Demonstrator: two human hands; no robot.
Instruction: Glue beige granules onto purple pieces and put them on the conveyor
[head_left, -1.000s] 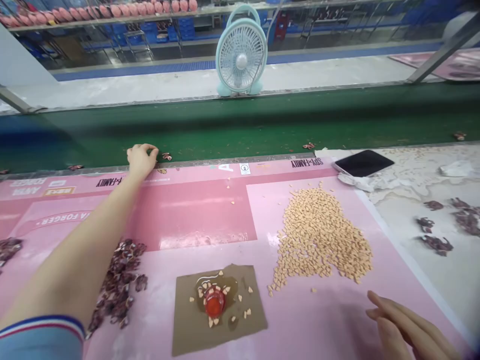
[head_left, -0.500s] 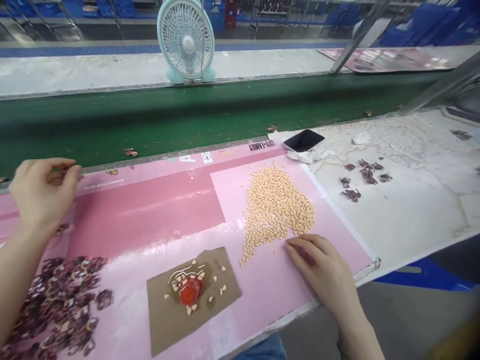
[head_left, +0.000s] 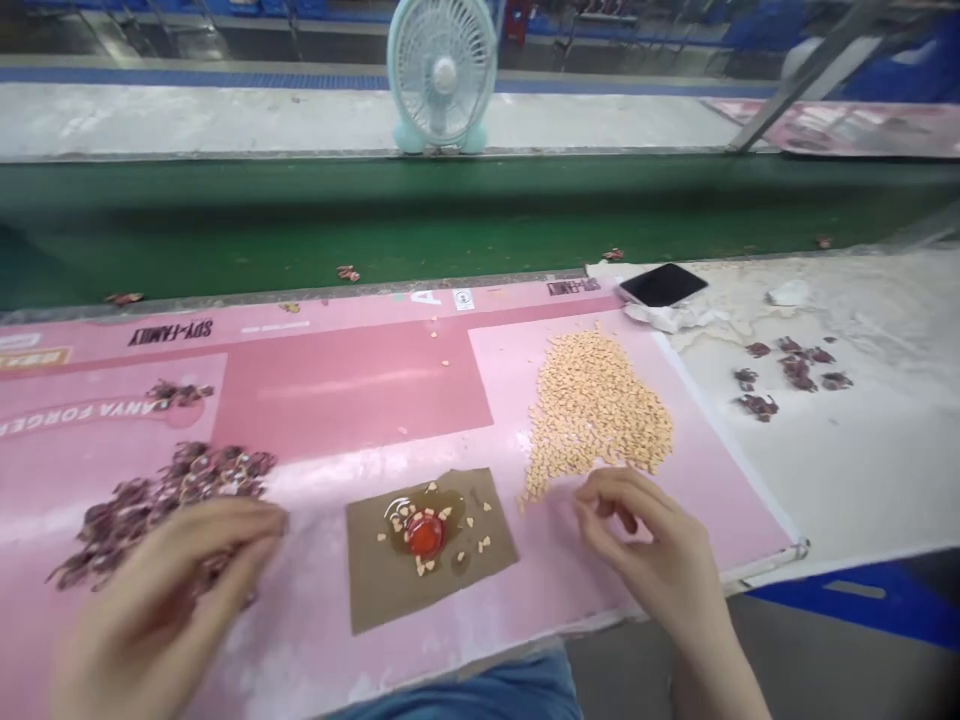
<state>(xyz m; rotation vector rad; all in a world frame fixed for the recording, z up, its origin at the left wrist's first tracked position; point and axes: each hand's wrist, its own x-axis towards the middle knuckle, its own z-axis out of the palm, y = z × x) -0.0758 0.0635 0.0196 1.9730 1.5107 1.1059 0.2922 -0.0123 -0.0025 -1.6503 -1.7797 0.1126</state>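
My left hand (head_left: 169, 590) is blurred, its fingertips closed together over the near edge of a heap of dark maroon pieces (head_left: 161, 505). My right hand (head_left: 645, 545) is curled in a pinch just below a large pile of small peach-coloured pieces (head_left: 596, 410). Whether either hand holds a small piece is hidden. Between the hands lies a brown cardboard sheet (head_left: 375, 570) with an amber puddle, a few peach pieces and a red cap (head_left: 424, 534). All of this rests on a pink printed mat (head_left: 345, 390).
A green conveyor belt (head_left: 375, 220) runs behind the mat, with a few stray pieces on it. To the right are a black phone (head_left: 663, 285), crumpled white tissue (head_left: 671, 317) and maroon pieces on a stained white sheet (head_left: 795, 370). A pale teal fan (head_left: 442, 75) stands beyond the belt.
My left hand has come from the mat's far edge down to the maroon heap. My right hand has lifted and curled near the peach pile. The view has turned slightly.
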